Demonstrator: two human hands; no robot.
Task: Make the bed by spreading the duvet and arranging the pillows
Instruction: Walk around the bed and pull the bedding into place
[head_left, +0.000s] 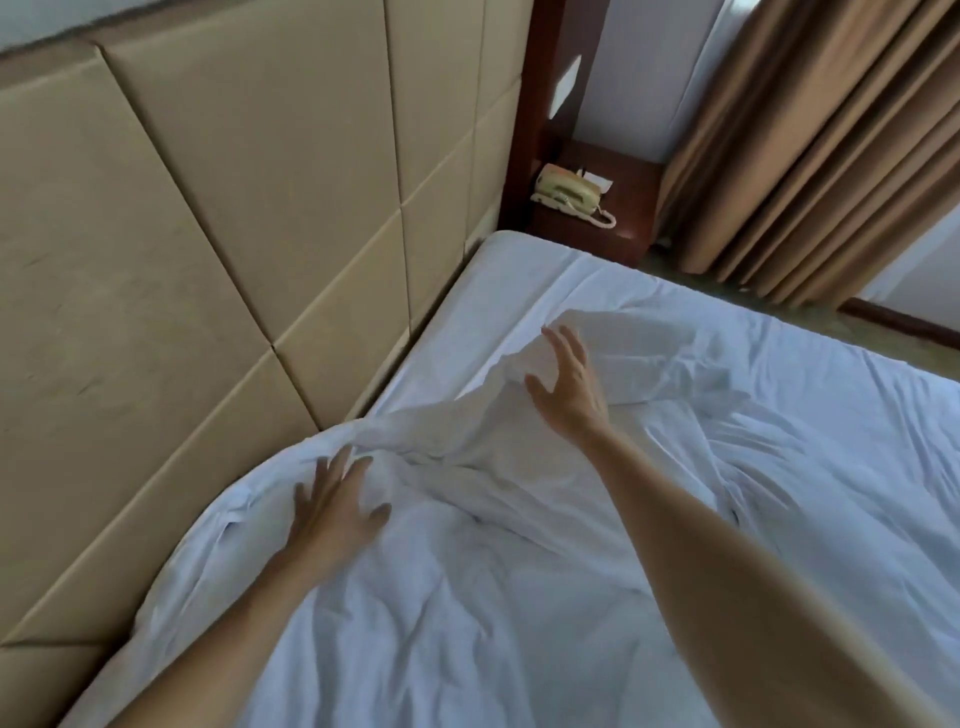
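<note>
A white duvet (467, 587) lies crumpled across the bed, with its top edge bunched near the headboard. My left hand (332, 504) rests flat on the duvet near that edge, fingers spread. My right hand (569, 382) hovers over a folded-back flap of the duvet (623, 343), fingers apart and holding nothing. Beyond the flap the bare white sheet (498, 306) shows at the head of the bed. No pillows are in view.
A padded beige headboard (218, 218) runs along the left. A dark wooden nightstand (623, 208) with a cream telephone (569, 195) stands past the bed's far corner. Brown curtains (810, 156) hang at the right, above a strip of carpet.
</note>
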